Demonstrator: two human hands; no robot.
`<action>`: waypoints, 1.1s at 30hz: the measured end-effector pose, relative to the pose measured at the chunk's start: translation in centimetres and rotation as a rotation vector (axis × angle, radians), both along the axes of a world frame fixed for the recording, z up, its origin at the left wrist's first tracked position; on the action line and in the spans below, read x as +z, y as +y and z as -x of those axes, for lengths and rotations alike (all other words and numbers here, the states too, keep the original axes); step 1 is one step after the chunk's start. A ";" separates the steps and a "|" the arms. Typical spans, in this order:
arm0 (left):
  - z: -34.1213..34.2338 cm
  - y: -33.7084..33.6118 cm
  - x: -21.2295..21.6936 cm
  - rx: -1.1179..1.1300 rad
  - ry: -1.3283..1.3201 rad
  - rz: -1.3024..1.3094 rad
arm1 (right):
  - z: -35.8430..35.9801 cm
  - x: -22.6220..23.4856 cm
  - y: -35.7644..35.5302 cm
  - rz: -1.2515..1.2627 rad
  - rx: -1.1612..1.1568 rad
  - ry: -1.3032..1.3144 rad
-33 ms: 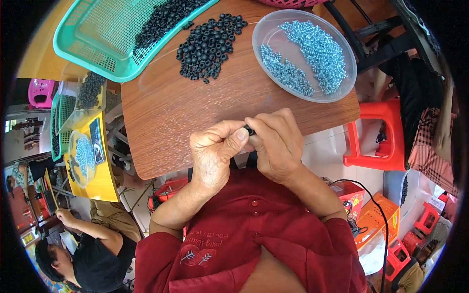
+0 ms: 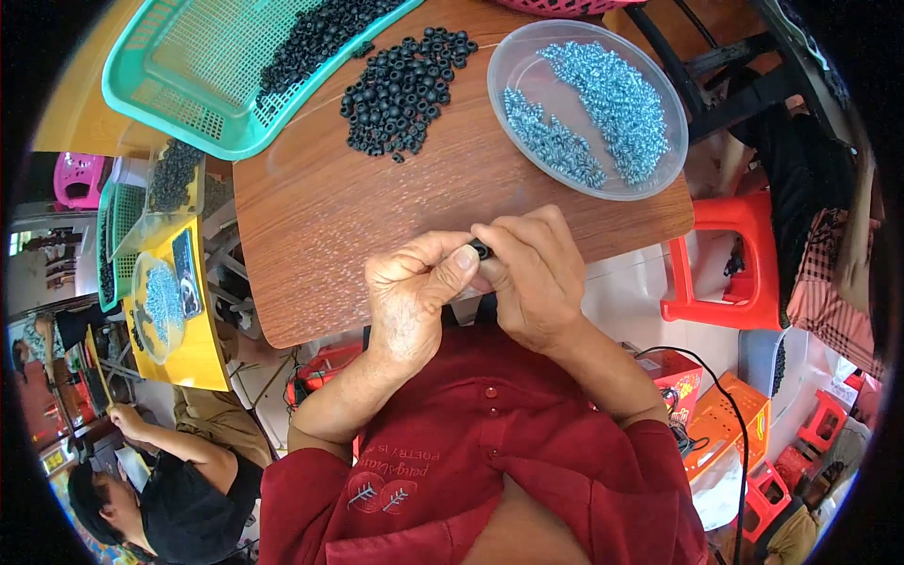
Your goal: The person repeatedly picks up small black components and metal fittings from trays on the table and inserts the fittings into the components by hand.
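Close in front of my chest, just over the near edge of the brown wooden table (image 2: 301, 245), my two hands meet at a small black round piece with a hole (image 2: 481, 250). My left hand (image 2: 411, 287) pinches it from one side with thumb and forefinger. From the other side my right hand (image 2: 535, 282) grips it with curled fingers, which partly cover it. Whether a second small part sits between the fingertips is hidden. Farther off lies a heap of similar black pieces (image 2: 395, 94). A clear round tray (image 2: 527, 158) holds two piles of small shiny light-blue pieces (image 2: 617, 104).
A green mesh basket (image 2: 174, 127) with more black pieces overlaps the table's far left. Right of the table stands a red plastic stool (image 2: 725, 217). At left, a person in black (image 2: 198, 499) sits near a yellow table (image 2: 198, 358). A black cable (image 2: 739, 414) hangs at right.
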State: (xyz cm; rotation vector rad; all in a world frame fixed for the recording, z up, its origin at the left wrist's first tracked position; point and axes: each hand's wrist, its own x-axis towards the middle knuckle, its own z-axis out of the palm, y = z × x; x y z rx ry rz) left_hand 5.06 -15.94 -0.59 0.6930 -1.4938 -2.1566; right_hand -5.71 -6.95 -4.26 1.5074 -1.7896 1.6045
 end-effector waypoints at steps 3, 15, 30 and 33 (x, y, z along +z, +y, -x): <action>0.6 -1.0 0.2 0.018 0.027 -0.103 | 0.5 0.5 -1.1 0.010 0.026 -0.076; 0.9 -3.3 -0.3 -0.015 -0.042 -0.112 | 3.0 2.1 -3.4 -0.050 0.053 0.062; -1.6 -13.3 -2.4 0.234 -0.163 0.159 | 25.8 11.4 -15.5 -0.563 -0.585 0.185; -1.1 -15.2 -3.9 0.246 -0.186 0.339 | 29.9 10.4 -16.3 -0.442 -0.659 0.268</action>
